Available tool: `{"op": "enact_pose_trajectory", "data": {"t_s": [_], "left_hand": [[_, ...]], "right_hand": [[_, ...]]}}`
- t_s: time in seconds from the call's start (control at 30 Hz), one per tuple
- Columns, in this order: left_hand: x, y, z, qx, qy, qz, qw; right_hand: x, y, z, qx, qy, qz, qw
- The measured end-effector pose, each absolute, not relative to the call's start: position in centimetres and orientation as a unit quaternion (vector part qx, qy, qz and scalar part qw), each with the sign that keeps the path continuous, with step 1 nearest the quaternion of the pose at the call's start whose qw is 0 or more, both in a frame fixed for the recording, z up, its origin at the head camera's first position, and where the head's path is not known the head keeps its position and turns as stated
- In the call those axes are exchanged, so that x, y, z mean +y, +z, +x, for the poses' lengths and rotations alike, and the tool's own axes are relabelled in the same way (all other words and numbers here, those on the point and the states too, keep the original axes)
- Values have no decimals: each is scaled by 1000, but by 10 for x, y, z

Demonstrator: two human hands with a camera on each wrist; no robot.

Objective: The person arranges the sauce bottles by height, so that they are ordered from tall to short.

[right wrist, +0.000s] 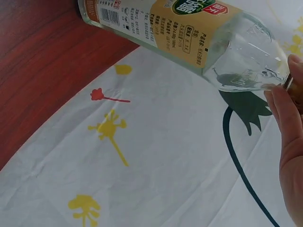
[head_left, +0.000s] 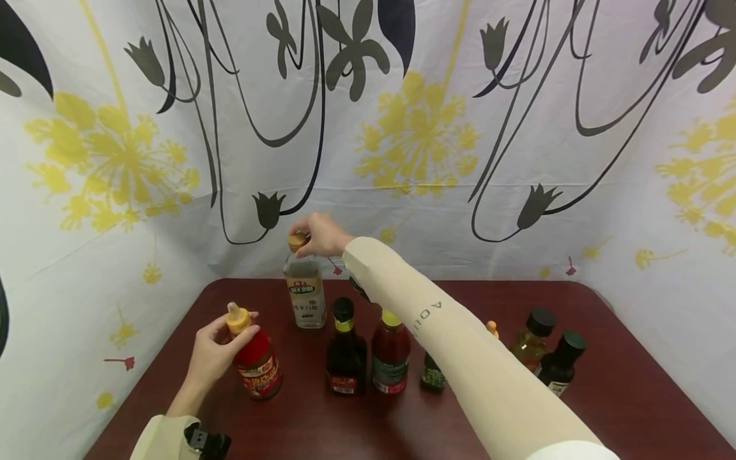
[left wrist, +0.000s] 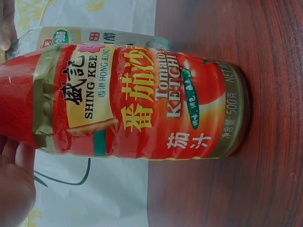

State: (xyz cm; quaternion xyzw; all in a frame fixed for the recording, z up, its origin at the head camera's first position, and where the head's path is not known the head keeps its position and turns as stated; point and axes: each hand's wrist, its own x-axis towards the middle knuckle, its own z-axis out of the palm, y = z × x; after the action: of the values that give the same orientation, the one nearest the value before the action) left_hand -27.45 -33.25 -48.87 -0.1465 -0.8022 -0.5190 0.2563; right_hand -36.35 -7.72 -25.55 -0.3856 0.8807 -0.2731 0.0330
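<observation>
Near the left edge, my left hand (head_left: 209, 354) holds a red tomato ketchup bottle (head_left: 260, 370) around its upper part, just below the yellow nozzle cap (head_left: 238, 319). The bottle's "Tomato Ketchup" label (left wrist: 142, 101) fills the left wrist view, with only part of the hand visible. Farther back, my right hand (head_left: 324, 235) pinches the brownish cap of a clear glass white vinegar bottle (head_left: 307, 294). That bottle is close to upright at the back of the table; whether its base touches the surface I cannot tell. Its tan label (right wrist: 180, 28) appears in the right wrist view.
Beside the vinegar stand a dark sauce bottle (head_left: 346, 358) and a red sauce bottle (head_left: 391, 358) with a yellow cap. The right sleeve partly hides a small green-labelled bottle (head_left: 432, 375) and more bottles, including one with a black cap (head_left: 540, 321). A patterned cloth (head_left: 425, 243) hangs behind the table (head_left: 322, 434).
</observation>
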Motion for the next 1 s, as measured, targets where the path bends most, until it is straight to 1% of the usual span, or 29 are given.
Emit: {"op": "enact_pose_trajectory", "data": {"t_s": [0.07, 0.13, 0.2, 0.27, 0.3, 0.37, 0.43, 0.5, 0.57, 0.83, 0.87, 1.0], "left_hand": [[-335, -493, -278, -803, -519, -144, 256], [-333, -489, -276, -801, -520, -147, 259], [-325, -472, -266, -784, -548, -157, 246], [-322, -466, -263, -776, -557, -164, 248], [-320, -460, -258, -760, -576, -177, 242], [-324, -468, -263, -769, -566, -169, 244], [-332, -486, -272, -787, -542, -153, 251], [-336, -496, -278, -792, -543, -141, 242], [-338, -507, -286, -802, -529, -128, 245], [-338, -513, -292, -800, -526, -132, 255], [-333, -502, -283, -787, -545, -146, 249], [-334, -503, -281, -786, -547, -145, 248]], "right_hand": [[-78, -258, -364, 880, -275, -385, 35], [-78, -260, -364, 881, -276, -382, 35], [-79, -262, -364, 883, -274, -380, 32], [-79, -263, -364, 883, -274, -380, 28], [-78, -264, -365, 882, -277, -380, 26], [-78, -266, -365, 877, -286, -384, 24], [-77, -268, -367, 873, -300, -384, 28], [-75, -270, -367, 870, -313, -380, 33], [-72, -271, -367, 868, -323, -374, 38], [-68, -270, -370, 874, -325, -356, 64], [-68, -270, -369, 874, -321, -358, 69], [-67, -267, -367, 872, -308, -366, 98]]}}
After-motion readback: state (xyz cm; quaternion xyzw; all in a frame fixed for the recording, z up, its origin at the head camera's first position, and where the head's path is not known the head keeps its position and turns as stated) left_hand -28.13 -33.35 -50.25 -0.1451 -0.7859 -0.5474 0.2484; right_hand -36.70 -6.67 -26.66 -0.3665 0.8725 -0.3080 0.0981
